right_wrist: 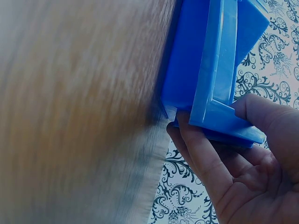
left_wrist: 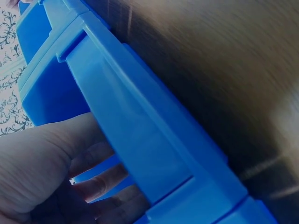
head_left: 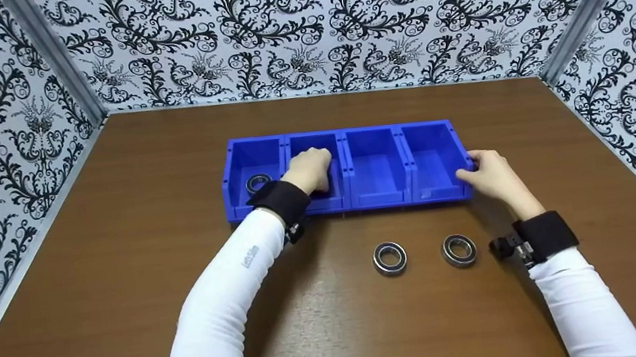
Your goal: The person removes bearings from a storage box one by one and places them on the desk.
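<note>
Nearest the viewer, two white sleeves [head_left: 219, 314] extend over a brown wooden table [head_left: 128, 326], each wrist fitted with a black strap.

Two steel ball bearings with dark seals lie flat on the table in front of the bins: one bearing [head_left: 390, 257] near the centre, a second bearing [head_left: 459, 250] just to its right. They are apart from each other and from both hands.

Beyond them stands a row of four joined blue plastic storage bins [head_left: 382, 197], open tops upward, low front walls toward the person.

The right hand [head_left: 492, 174] grips the right end of the row. In the right wrist view the thumb lies over the rim of the end bin and the fingers [right_wrist: 201, 154] curl under its outer corner, so the hand is closed on the bin wall.

The left hand [head_left: 309, 169] reaches into the second bin from the left. In the left wrist view its fingers [left_wrist: 100, 184] curl down behind the front wall inside the compartment. Whether they hold anything cannot be determined; the fingertips are hidden.

A third bearing [head_left: 258, 183] lies in the leftmost bin, near its front, just beside the left wrist strap.

Farthest back, wall panels [head_left: 297, 21] with a black-and-white floral pattern enclose the table on three sides.
</note>
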The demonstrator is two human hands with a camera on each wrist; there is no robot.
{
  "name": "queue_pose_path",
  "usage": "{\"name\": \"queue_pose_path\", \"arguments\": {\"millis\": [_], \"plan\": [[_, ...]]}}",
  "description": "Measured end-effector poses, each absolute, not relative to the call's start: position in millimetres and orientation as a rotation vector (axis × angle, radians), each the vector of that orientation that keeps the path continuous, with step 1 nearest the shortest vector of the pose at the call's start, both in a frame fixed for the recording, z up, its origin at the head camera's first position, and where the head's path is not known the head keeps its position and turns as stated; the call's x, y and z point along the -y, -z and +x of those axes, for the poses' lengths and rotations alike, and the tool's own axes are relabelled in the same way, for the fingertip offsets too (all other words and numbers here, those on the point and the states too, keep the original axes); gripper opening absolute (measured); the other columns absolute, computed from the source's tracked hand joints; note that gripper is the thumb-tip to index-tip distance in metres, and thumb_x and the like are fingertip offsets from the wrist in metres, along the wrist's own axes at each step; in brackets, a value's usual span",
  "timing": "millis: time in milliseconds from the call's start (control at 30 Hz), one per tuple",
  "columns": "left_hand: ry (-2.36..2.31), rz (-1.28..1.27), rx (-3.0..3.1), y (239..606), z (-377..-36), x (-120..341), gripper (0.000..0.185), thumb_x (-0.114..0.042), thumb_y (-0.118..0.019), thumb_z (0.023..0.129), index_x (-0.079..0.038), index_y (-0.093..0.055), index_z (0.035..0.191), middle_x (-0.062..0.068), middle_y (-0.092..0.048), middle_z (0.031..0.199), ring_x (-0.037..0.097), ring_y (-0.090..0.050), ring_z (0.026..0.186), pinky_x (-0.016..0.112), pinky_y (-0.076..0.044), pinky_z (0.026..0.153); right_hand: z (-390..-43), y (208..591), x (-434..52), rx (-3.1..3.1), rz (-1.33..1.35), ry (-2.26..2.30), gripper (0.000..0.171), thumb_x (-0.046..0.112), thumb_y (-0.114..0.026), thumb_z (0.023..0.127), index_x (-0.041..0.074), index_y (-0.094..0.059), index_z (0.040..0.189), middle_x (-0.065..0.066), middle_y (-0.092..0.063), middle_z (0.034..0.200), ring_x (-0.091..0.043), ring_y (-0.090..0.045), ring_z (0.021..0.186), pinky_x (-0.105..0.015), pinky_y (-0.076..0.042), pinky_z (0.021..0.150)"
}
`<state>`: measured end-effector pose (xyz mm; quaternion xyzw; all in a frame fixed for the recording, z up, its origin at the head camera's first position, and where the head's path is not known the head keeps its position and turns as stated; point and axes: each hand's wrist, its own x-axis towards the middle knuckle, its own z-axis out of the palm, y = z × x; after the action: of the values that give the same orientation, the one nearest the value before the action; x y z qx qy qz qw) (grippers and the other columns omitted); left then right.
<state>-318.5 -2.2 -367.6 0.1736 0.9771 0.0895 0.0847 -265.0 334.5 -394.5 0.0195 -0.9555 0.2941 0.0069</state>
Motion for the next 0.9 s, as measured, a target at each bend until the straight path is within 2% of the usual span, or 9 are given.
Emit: {"name": "queue_pose_path", "arguments": {"millis": [333, 467, 700, 900], "plan": [[-0.263, 0.527, -2.917, 367.0, -318.6, 2.9, 0.033, -0.004, -0.074, 0.082, 0.000, -0.068, 0.114, 0.023, -0.070, 0.127, 0.040, -0.068, 0.119, 0.053, -0.056, 0.099, -264.7, 394.3, -334.0, 2.999, 0.046, -0.933, 0.051, 0.013, -0.058, 0.094, -0.016, -0.055, 0.136, -0.033, -0.070, 0.115, -0.013, -0.063, 0.080, -0.018, -0.046, 0.065], [-0.258, 0.527, -2.916, 366.6, -319.9, 3.1, 0.033, -0.005, -0.076, 0.081, -0.001, -0.068, 0.113, 0.022, -0.071, 0.126, 0.040, -0.068, 0.118, 0.053, -0.056, 0.099, -264.5, 394.0, -333.8, 2.997, 0.043, -0.931, 0.051, 0.013, -0.058, 0.093, -0.016, -0.055, 0.136, -0.033, -0.071, 0.114, -0.012, -0.063, 0.079, -0.018, -0.046, 0.065], [-0.259, 0.533, -2.914, 363.8, -319.6, 4.1, 0.030, -0.006, -0.076, 0.080, -0.002, -0.068, 0.108, 0.020, -0.071, 0.124, 0.038, -0.068, 0.116, 0.051, -0.057, 0.097, -264.2, 393.9, -334.8, 2.996, 0.052, -0.906, 0.051, 0.014, -0.059, 0.093, -0.014, -0.056, 0.136, -0.032, -0.071, 0.117, -0.011, -0.061, 0.082, -0.018, -0.044, 0.071], [-0.259, 0.544, -2.916, 362.3, -320.8, 4.6, 0.026, -0.006, -0.074, 0.080, -0.003, -0.068, 0.105, 0.018, -0.072, 0.121, 0.037, -0.069, 0.114, 0.051, -0.058, 0.096, -265.7, 393.8, -335.2, 2.997, 0.053, -0.917, 0.051, 0.014, -0.059, 0.093, -0.015, -0.056, 0.136, -0.031, -0.071, 0.114, -0.007, -0.058, 0.077, -0.017, -0.044, 0.068]]}}
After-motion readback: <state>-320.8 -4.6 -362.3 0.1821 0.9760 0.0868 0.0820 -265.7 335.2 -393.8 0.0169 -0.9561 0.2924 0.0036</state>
